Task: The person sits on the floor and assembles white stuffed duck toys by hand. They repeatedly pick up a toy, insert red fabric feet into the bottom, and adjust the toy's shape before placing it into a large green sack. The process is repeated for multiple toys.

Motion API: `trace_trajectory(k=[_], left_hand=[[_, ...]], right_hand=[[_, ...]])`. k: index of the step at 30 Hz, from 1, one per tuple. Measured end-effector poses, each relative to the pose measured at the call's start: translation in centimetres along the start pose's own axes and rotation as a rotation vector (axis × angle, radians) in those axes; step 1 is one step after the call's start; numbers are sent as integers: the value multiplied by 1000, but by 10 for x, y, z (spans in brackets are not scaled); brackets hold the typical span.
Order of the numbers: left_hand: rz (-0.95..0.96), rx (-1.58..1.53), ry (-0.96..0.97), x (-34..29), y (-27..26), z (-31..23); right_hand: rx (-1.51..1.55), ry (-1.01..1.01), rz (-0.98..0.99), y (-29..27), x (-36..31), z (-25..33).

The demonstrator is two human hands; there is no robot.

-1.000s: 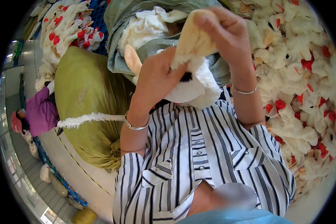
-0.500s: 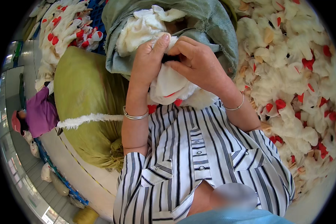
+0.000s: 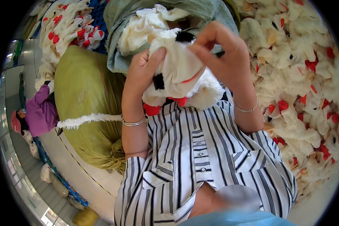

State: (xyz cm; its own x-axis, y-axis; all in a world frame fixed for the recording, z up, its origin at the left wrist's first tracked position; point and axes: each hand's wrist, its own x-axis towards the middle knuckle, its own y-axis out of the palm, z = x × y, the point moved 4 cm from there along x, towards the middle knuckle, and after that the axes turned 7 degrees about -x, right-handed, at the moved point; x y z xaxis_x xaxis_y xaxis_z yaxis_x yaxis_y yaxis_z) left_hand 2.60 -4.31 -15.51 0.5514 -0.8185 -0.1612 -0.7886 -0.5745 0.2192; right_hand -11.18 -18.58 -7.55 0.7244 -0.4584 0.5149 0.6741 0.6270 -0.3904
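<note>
I hold a white plush toy skin [image 3: 179, 73] with black eyes, a red stitched mouth and red feet up in front of my striped shirt. My left hand [image 3: 143, 71] grips its left side, thumb pressed on the face. My right hand [image 3: 224, 52] pinches its top right edge near a black patch. Behind the toy a grey-green sack [image 3: 199, 15] stands open with more white plush pieces [image 3: 145, 24] inside.
A big heap of white and red plush toys [image 3: 305, 86] fills the right side. A bulging olive sack [image 3: 86, 98] lies at my left, with another toy pile [image 3: 66, 32] beyond it. A person in a purple top [image 3: 39, 113] crouches at far left on the tiled floor.
The toy skin has been turned: a second ago its plain cream side showed, now the face with eyes and mouth faces me. Both hands shifted lower, then spread to its sides.
</note>
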Motion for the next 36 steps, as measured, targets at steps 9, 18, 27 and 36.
trace_trajectory(k=[9, 18, 27, 36], left_hand=[[-260, -254, 138, -7, 36, -22], [-274, -229, 143, -3, 26, -19], [-342, -274, 190, -12, 23, -14], [-403, -372, 228, -12, 32, -23]], right_hand=[[-131, -21, 297, 46, -17, 11], [-164, -93, 267, 40, -14, 13], [300, 209, 197, 31, -31, -10], [353, 442, 187, 31, -41, -27]])
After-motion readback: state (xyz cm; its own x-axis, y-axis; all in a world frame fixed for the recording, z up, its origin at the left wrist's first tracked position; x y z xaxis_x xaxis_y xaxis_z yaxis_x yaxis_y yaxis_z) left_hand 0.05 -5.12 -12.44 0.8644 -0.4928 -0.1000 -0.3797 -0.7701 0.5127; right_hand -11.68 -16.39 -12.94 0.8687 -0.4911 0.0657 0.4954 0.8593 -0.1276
